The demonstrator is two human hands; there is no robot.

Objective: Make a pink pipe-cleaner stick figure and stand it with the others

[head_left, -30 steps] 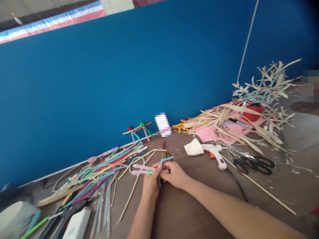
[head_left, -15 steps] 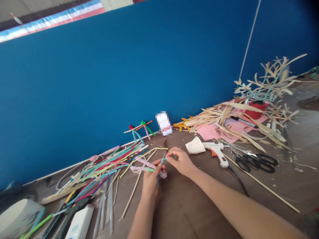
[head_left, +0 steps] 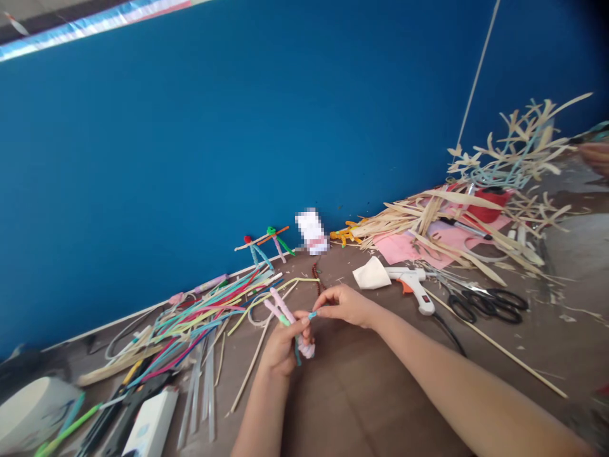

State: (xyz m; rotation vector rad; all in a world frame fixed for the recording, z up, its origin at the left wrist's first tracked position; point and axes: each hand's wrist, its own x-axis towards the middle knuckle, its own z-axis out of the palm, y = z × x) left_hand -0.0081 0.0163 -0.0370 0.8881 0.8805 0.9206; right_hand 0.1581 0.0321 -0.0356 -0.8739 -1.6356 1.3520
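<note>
My left hand (head_left: 284,343) is closed around a small pipe-cleaner figure (head_left: 277,304), pale pink with a green band. Its two pink limbs stick up and left past my fingers, and a curled pink part hangs below them. A blue pipe cleaner (head_left: 312,315) crosses the figure, with one end dangling under my left hand. My right hand (head_left: 345,306) pinches the other end of this blue piece between thumb and forefinger, close to my left fingertips. Part of the figure is hidden by my fingers.
Loose coloured pipe cleaners (head_left: 204,317) lie on the left. Two stick figures (head_left: 257,247) lean on the blue wall (head_left: 238,127). To the right are a glue gun (head_left: 413,282), scissors (head_left: 495,303) and dried strips (head_left: 428,222). Another person's hand (head_left: 594,157) shows at the far right.
The pink figure has turned so its limbs point more upward. My right hand has moved slightly down, still pinching the blue piece. Another person's hand has appeared at the right edge.
</note>
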